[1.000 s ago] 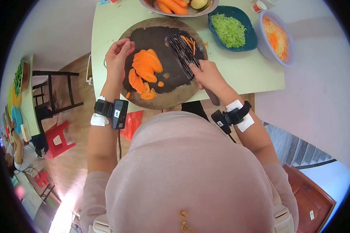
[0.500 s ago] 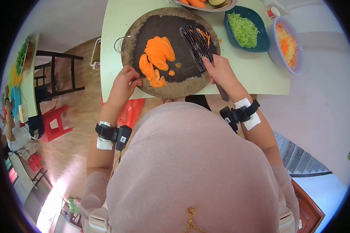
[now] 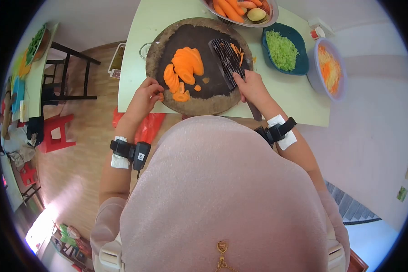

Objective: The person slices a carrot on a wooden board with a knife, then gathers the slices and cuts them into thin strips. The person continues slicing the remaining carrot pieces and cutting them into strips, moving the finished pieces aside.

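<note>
A round wooden chopping board (image 3: pixel 186 106) with a dark, worn middle lies before me. Carrot slices (image 3: pixel 186 63) are fanned in a pile left of its centre, with a few loose pieces near the front. At the board's left rim, my left hand (image 3: pixel 145 96) is closed, and a small orange carrot piece (image 3: pixel 161 97) shows at its fingertips. My right hand (image 3: pixel 254 88) grips a kitchen knife (image 3: pixel 223 59) where blade meets handle. The broad, dark, streaked blade lies over the right side of the board, with carrot shreds (image 3: pixel 237 52) on and beside it.
Behind the board stands a metal bowl (image 3: pixel 271 20) of carrots and a pale round vegetable. To the right are a teal bowl (image 3: pixel 303 68) of chopped greens and a lavender bowl (image 3: pixel 342 88) of shreds. Red stool (image 3: pixel 59 133) and a person (image 3: pixel 16 140) at left.
The view has shifted, showing more of the metal bowl at the back. Both hands keep their grips, and the knife and carrot slices stay in nearly the same places on the board.
</note>
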The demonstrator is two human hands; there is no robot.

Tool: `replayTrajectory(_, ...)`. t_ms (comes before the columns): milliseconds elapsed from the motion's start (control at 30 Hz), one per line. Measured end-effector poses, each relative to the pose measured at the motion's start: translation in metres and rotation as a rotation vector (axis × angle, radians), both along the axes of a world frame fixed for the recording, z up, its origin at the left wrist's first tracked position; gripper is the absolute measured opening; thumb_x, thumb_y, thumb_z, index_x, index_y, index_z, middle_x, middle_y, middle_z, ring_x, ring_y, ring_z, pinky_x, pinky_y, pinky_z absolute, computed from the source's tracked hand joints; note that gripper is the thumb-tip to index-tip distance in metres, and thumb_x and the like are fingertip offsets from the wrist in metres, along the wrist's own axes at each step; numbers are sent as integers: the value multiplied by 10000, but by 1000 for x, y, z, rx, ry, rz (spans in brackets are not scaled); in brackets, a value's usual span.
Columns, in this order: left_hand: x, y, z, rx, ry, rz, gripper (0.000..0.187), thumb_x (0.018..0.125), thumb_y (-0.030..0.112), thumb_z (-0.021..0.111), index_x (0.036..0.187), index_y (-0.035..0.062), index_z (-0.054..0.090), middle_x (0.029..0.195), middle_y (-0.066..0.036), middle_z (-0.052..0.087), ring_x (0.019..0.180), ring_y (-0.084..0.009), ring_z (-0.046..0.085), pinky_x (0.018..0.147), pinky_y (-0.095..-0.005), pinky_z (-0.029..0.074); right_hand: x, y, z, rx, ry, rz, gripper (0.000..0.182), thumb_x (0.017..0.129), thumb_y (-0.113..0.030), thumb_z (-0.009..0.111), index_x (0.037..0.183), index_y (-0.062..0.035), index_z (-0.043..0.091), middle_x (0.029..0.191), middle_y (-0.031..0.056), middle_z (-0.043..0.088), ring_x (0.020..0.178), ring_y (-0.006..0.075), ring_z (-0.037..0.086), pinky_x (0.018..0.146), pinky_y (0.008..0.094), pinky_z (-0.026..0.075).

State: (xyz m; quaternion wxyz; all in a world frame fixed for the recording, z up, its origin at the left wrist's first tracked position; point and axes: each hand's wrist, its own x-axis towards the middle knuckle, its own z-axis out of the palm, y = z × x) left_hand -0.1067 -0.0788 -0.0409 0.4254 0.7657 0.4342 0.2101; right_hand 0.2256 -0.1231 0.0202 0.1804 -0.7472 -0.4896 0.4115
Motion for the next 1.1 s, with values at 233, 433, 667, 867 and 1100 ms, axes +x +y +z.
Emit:
replayTrajectory(233,4,-2,-3,-37,74,35,170,762,-104,666,887,-24,584,921,-78,538,851,-185,603,741,-291,536,21,10,-7,-15,33,169,400,948,-269,524,768,87,547,492,164,571,401,263,605,428,375,505)
replayTrajectory(433,16,-17,-5,-53,35,289,169,750,-96,677,886,-14,619,887,-67,593,776,-154,634,695,-257,529,29,15,-6,18,64,242,411,941,-261,524,747,101,552,482,169,564,397,264,603,414,369,505)
replayTrajectory(667,73,-21,24,-254,-145,390,182,810,-16,695,988,-15,655,914,-61,686,825,-115,641,734,-239,509,35,15,-11,20,109,243,397,944,-264,517,791,99,565,528,184,585,404,266,604,410,369,508)
replayTrajectory(867,115,-13,-12,-312,-60,419,147,800,49,728,932,0,685,891,-57,670,744,-120,648,670,-255,517,35,12,-15,38,116,199,391,944,-272,513,832,95,588,593,201,616,433,274,621,420,376,515)
replayTrajectory(1100,117,-20,-9,0,99,300,164,775,19,724,932,-5,683,897,-94,606,740,-175,664,684,-263,519,33,14,-18,56,62,254,378,944,-274,506,858,84,591,614,194,624,440,270,625,430,378,522)
